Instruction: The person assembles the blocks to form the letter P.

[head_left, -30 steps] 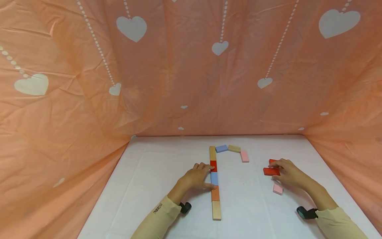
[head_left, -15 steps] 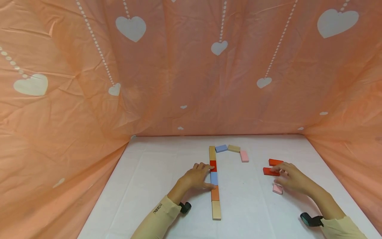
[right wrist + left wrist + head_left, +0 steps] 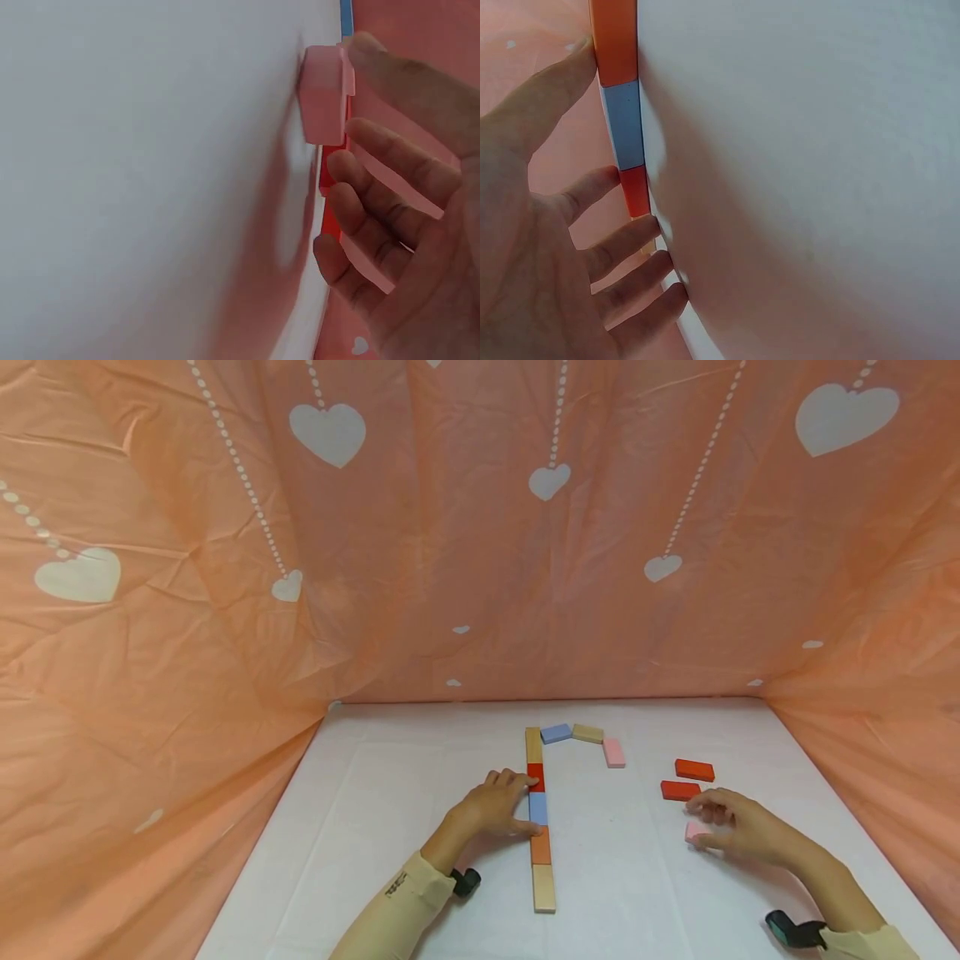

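A straight row of flat blocks lies on the white table. My left hand (image 3: 491, 806) rests along its left side, thumb at the orange block (image 3: 541, 845) and index finger at the red block (image 3: 536, 777). Between them is a blue block (image 3: 624, 124). My right hand (image 3: 746, 831) hovers around a loose pink block (image 3: 324, 94), its thumb close to one end and its other fingers loosely bent. Whether the thumb touches that block I cannot tell. Just beyond the fingers lie two loose red blocks, a nearer one (image 3: 679, 791) and a farther one (image 3: 694, 770).
From the row's far end, a blue block (image 3: 557, 734), a wooden block (image 3: 588, 734) and another pink block (image 3: 614, 753) curve to the right. A wooden block (image 3: 544, 888) ends the row nearest me. An orange cloth (image 3: 480, 568) with hearts hangs behind the table (image 3: 405, 735).
My right hand has moved off the red blocks, toward me, to the loose pink block. Both red blocks are more exposed now. My left hand has stayed at the row.
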Demonstrator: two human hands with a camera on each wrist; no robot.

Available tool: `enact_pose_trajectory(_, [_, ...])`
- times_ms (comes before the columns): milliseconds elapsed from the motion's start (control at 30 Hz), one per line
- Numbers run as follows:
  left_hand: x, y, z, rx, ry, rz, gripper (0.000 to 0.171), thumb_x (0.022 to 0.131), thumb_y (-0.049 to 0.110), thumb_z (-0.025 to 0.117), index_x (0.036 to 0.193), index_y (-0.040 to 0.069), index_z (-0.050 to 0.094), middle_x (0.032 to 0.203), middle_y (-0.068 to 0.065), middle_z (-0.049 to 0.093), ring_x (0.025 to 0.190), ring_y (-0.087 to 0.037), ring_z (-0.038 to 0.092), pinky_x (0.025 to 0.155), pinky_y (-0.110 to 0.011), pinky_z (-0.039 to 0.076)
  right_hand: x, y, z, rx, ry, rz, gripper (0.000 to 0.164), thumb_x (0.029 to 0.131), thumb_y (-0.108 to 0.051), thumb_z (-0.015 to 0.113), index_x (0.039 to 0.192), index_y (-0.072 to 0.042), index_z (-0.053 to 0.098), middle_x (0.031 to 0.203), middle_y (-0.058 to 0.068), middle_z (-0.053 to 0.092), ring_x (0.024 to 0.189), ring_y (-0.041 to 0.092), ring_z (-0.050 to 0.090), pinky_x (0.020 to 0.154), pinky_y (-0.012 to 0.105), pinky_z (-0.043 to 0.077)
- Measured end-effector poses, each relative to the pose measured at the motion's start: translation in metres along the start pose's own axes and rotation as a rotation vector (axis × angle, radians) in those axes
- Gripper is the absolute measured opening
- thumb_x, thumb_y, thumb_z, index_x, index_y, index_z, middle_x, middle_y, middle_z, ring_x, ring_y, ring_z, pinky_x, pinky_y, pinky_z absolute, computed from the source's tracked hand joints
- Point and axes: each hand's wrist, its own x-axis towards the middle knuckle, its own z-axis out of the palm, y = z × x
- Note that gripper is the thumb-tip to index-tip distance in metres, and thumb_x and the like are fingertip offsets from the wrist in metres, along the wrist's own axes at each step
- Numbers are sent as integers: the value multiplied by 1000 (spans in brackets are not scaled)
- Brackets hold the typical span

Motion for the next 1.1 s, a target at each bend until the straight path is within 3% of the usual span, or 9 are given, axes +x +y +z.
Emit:
enact_pose_trajectory(167, [-1,1,-1,-9,-1,0,85,91,58,81,159,19,47,150,-10,52,132,-29,49,109,-49,53,-3,1,2,57,-50,17,45,85,-22,93,118,-5,67,101,1,60,88,6,52,77,23,50])
enact_pose_trajectory(533, [-2,1,-1,-13,3,-2,84,91,57,82,158,19,48,151,-10,52,133,-29,49,110,-49,52,-4,3,4,38,-53,33,40,87,-20,91,112,-7,63,99,1,57,89,5,50,77,22,50])
enact_pose_trajectory(1100, [0,1,-1,-13,1,-2,84,91,56,82,158,19,48,151,-10,51,133,-29,49,109,-49,53,14,-5,13,-15,1,-18,40,87,-24,91,115,-9,67,101,-5,61,88,7,52,76,24,50])
